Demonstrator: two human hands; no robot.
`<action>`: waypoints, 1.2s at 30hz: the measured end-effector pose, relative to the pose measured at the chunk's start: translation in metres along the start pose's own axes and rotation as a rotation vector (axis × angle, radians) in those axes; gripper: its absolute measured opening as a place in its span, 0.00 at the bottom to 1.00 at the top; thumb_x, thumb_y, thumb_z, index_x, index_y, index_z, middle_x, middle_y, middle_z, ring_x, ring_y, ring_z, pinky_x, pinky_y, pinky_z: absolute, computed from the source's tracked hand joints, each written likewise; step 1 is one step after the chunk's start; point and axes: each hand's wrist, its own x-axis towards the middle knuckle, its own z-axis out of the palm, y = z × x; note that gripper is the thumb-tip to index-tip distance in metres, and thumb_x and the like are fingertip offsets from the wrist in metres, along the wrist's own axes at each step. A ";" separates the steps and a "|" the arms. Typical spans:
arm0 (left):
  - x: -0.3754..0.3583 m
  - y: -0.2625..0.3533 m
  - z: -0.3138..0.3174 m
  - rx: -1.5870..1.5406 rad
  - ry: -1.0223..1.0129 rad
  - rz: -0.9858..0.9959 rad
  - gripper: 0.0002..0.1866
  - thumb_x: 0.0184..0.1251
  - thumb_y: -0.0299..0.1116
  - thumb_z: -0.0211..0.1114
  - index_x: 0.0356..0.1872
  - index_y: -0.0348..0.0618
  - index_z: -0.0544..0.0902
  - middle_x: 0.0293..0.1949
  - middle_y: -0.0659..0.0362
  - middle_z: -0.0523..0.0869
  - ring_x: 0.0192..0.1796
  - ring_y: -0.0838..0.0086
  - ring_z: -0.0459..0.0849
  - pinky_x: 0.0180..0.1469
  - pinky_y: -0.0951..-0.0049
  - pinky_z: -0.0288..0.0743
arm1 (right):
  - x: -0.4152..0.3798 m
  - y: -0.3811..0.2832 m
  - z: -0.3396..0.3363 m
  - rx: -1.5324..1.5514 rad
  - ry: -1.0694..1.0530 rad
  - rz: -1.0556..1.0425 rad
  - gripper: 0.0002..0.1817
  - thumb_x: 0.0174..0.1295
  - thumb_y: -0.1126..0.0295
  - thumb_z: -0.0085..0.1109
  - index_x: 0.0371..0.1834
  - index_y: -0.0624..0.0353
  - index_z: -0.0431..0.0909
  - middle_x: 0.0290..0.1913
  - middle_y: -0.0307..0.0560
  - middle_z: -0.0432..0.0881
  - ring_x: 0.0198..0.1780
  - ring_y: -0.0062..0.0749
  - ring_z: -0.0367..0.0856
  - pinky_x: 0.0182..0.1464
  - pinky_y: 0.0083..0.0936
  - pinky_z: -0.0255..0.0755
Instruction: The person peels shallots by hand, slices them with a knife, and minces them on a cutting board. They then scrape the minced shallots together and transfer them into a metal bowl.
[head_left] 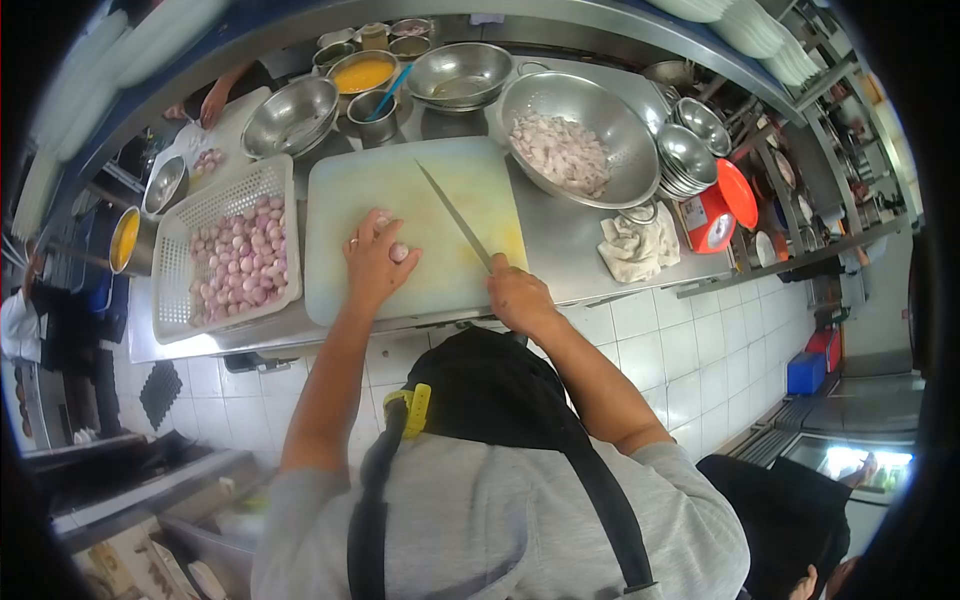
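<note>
My left hand (372,268) is over the left half of a pale cutting board (340,190). A peeled shallot (399,252) sits between its thumb and forefinger, and another shallot (384,217) shows by the fingertips. In my right hand (520,298), at the board's lower right edge, is the handle of a long kitchen knife (450,212). The blade lies across the board, pointing away and to the left, apart from the shallots. To the left stands a white plastic basket (172,262) of whole peeled shallots (243,252).
A steel colander (630,130) holds cut shallots (560,152). Right of it are a cloth (638,246), stacked bowls (688,160) and a red scale (712,215). Steel bowls (290,115) and a pot (373,122) line the back. Another person's hand (214,104) is at the far left.
</note>
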 end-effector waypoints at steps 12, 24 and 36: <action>-0.015 0.001 0.003 0.073 0.122 0.126 0.21 0.61 0.44 0.76 0.54 0.50 0.87 0.74 0.49 0.70 0.76 0.46 0.65 0.72 0.42 0.59 | -0.006 0.019 0.006 0.143 0.134 -0.013 0.13 0.77 0.63 0.51 0.51 0.63 0.65 0.41 0.68 0.86 0.47 0.66 0.86 0.53 0.56 0.77; 0.003 0.070 0.041 -0.170 0.096 0.145 0.14 0.63 0.34 0.75 0.48 0.45 0.87 0.55 0.55 0.85 0.55 0.56 0.84 0.56 0.53 0.75 | -0.017 0.018 -0.020 0.009 0.075 0.005 0.13 0.76 0.63 0.52 0.50 0.62 0.68 0.39 0.69 0.87 0.44 0.67 0.87 0.50 0.57 0.78; 0.005 0.072 0.042 -0.323 0.079 0.159 0.17 0.60 0.27 0.71 0.52 0.44 0.84 0.49 0.54 0.88 0.51 0.54 0.86 0.54 0.55 0.78 | -0.015 0.030 0.008 0.053 0.163 0.031 0.13 0.76 0.65 0.52 0.50 0.63 0.65 0.36 0.66 0.86 0.40 0.67 0.86 0.46 0.58 0.78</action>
